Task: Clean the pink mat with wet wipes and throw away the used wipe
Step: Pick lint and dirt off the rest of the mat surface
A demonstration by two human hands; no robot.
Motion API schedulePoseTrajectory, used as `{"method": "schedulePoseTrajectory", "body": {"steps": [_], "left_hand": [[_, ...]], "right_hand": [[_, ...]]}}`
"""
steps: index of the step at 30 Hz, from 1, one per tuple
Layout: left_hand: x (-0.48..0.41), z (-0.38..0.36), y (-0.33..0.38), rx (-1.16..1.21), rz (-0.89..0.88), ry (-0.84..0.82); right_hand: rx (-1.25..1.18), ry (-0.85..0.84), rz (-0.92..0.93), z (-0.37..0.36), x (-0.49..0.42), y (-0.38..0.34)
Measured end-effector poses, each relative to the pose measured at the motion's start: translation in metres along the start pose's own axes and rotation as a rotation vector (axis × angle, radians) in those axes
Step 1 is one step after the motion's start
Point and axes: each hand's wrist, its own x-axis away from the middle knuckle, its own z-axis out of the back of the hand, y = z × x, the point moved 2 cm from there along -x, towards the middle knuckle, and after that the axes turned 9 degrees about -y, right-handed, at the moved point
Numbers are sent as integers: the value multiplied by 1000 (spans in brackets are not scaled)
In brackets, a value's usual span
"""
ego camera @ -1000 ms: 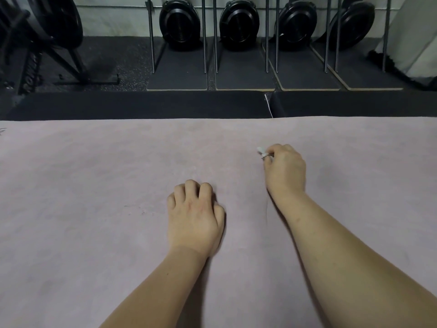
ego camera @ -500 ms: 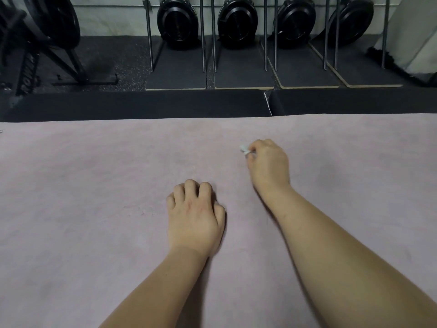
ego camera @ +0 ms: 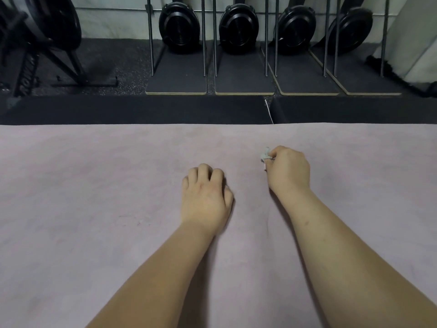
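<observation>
- The pink mat [ego camera: 94,185] fills the near part of your view from the left edge to the right, and its far edge runs straight across the middle of the scene.
- Your left hand [ego camera: 205,197] rests on the mat near the centre, back of the hand up. Its fingers [ego camera: 203,170] are curled under and bunched close together, with the tips tucked down against the mat.
- Your right hand [ego camera: 287,171] is on the mat just right of the left one and a little farther away, the two hands apart.
- The wipe [ego camera: 265,154] is a small, crumpled, greyish-white wad. You pinch it between the thumb and curled fingers of the right hand, and only a small tuft shows at the hand's far-left side.
- I cannot tell whether the wipe itself touches the mat, because the hand hides its underside.
- Both forearms are bare and come in from the near edge over the mat.
- Beyond the mat's far edge lies a dark padded strip [ego camera: 142,110], then a dark speckled floor [ego camera: 123,60].
- Four black round flywheel housings [ego camera: 179,26] stand in a row at the far wall, each above a dark board [ego camera: 176,79] with a pale edge, between thin upright metal rails [ego camera: 151,43].
- At far left stands part of a black machine frame [ego camera: 47,43].
</observation>
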Motion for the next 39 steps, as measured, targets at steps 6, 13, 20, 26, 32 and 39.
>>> {"method": "schedulePoseTrajectory", "body": {"steps": [6, 13, 20, 26, 32, 39], "left_hand": [[2, -1, 0, -1, -2, 22], [2, -2, -1, -1, 12, 10], [1, -1, 2, -10, 8, 2], [1, -1, 2, -16, 6, 11], [2, 0, 2, -11, 6, 1], [1, 0, 3, -9, 7, 11]], "right_hand": [[-62, -39, 136, -28, 12, -70], [21, -44, 284, -16, -10, -51], [74, 57, -54, -3, -47, 1], [-56, -115, 284, -35, -24, -83], [26, -18, 187, -25, -46, -51], [49, 70, -49, -14, -70, -16]]}}
